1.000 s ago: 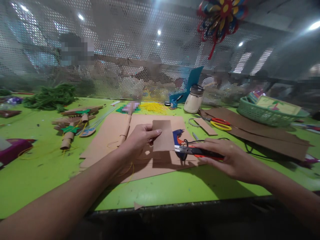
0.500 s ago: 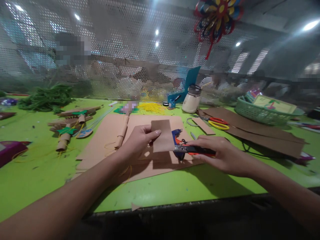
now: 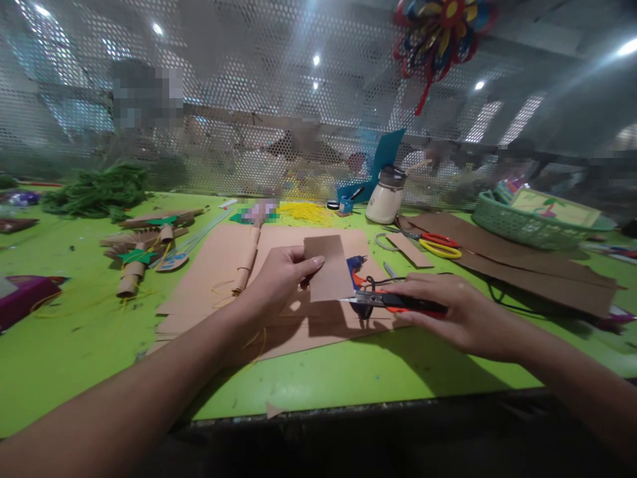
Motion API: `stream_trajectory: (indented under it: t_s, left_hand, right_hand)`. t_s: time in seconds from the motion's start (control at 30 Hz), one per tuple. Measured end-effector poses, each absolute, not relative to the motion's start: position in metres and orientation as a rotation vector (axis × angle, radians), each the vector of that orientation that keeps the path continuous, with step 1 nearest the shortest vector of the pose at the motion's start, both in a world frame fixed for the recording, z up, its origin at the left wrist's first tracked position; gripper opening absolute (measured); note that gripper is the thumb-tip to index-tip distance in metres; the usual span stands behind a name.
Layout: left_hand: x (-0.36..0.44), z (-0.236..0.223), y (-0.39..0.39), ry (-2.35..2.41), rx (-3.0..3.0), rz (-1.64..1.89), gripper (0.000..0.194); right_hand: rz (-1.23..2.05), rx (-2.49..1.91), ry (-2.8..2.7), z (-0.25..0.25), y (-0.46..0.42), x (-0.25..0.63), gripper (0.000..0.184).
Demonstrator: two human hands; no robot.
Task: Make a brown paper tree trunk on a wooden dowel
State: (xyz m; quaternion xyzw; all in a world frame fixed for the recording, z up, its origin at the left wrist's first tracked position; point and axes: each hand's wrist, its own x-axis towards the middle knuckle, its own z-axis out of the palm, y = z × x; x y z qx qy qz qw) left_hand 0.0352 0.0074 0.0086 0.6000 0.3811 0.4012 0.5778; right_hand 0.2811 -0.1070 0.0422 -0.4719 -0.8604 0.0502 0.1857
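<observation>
My left hand (image 3: 279, 273) pinches a small brown card rectangle (image 3: 328, 267) by its left edge and holds it upright above a stack of tan sheets (image 3: 279, 285). My right hand (image 3: 455, 312) grips black-and-orange scissors (image 3: 393, 302), blades pointing left and touching the card's lower right corner. A blue glue gun (image 3: 357, 269) lies on the sheets just behind the blades.
Red-and-yellow scissors (image 3: 438, 245) lie on brown sheets (image 3: 522, 265) at the right, beside a green basket (image 3: 517, 226). A cream jar (image 3: 385, 198) stands at the back. Rolled card figures (image 3: 142, 249) and green yarn (image 3: 99, 192) lie at the left. A perforated screen (image 3: 249, 119) backs the green table (image 3: 74, 332).
The scissor blades have shifted left to meet the card's lower right corner. My left hand keeps the card in much the same place.
</observation>
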Motion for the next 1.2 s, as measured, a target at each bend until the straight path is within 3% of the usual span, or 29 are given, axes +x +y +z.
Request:
stream_trajectory:
  t_s: [0.77, 1.2]
  left_hand:
    - [0.038, 0.014, -0.002, 0.849, 1.396, 0.909, 0.02]
    - [0.039, 0.009, 0.002, 0.797, 1.4, 0.916, 0.028]
  right_hand:
    - [0.186, -1.299, -2.452, 0.044, -0.105, 0.275, 0.028]
    - [0.232, -1.339, -2.406, 0.043, -0.11, 0.276, 0.031]
